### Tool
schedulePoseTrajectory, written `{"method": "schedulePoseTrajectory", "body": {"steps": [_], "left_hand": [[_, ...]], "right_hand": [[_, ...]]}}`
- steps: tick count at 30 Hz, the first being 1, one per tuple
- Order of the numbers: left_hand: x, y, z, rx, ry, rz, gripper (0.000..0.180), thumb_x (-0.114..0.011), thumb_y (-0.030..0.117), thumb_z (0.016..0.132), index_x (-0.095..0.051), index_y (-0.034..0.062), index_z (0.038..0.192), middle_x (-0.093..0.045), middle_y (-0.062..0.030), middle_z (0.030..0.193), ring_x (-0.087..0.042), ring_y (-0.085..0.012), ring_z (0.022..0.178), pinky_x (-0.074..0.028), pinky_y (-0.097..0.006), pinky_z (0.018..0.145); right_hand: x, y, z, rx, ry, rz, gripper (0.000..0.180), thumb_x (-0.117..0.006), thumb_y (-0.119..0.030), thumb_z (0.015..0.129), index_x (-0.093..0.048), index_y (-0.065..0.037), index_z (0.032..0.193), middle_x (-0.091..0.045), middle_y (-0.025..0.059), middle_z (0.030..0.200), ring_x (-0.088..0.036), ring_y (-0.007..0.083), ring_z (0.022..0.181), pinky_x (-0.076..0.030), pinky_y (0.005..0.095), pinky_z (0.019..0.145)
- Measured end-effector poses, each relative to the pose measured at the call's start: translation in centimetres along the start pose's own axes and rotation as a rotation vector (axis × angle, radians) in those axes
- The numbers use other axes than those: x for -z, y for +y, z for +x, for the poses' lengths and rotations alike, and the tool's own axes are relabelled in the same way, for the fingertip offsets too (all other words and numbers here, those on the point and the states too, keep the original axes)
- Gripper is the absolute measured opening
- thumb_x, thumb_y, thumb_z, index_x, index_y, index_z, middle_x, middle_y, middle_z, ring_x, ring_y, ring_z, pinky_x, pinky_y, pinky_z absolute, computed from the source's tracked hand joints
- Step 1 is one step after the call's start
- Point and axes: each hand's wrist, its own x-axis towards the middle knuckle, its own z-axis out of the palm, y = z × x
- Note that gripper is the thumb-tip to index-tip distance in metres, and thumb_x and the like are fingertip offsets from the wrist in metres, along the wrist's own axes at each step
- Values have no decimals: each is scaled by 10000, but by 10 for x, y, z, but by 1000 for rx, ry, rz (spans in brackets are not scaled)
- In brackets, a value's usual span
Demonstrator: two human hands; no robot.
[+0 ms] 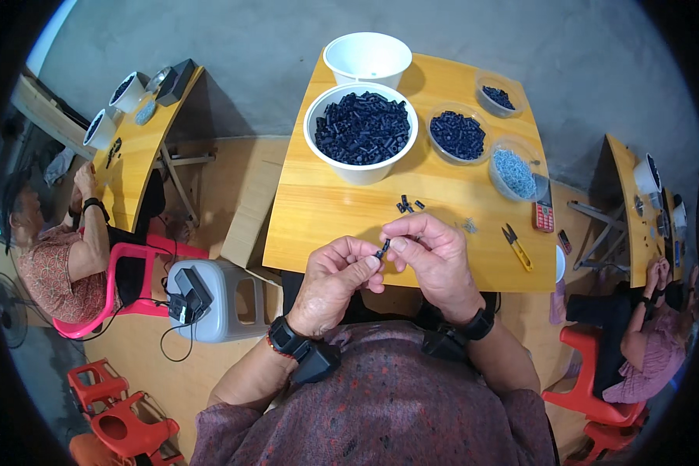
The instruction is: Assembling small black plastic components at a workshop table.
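Both my hands meet over the near edge of the yellow wooden table. Between the fingertips of my left hand is a small black plastic part. My right hand pinches at the upper end of that same part. Just beyond my fingers lie several loose black parts, and to their right a little pile of small silvery pieces. Yellow-handled snips rest at the right, beside a red keypad phone.
A white bucket heaped with black parts stands at the back, before another white bucket. Clear tubs hold black parts; another tub holds silvery pieces. A grey stool stands left. Co-workers sit at tables on both sides.
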Motion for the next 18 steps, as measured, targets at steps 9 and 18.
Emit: {"method": "schedulePoseTrajectory", "body": {"steps": [9, 18], "left_hand": [[-2, 1, -1, 34, -15, -34, 146, -641, 93, 949, -609, 0, 1058, -686, -93, 996, -654, -136, 786, -576, -293, 709], [-2, 4, -1, 70, -6, -81, 137, -642, 91, 947, -613, 3, 1048, -676, -85, 923, -660, -147, 717, -577, -293, 687]], "right_hand": [[4, 5, -1, 23, -25, 8, 121, -601, 19, 944, -668, 13, 1045, -674, 32, 876, -595, 61, 717, -505, 204, 651], [0, 0, 0, 71, -23, -82, 119, -596, 30, 942, -673, -1, 1028, -658, 25, 906, -590, 55, 727, -499, 197, 636]]}}
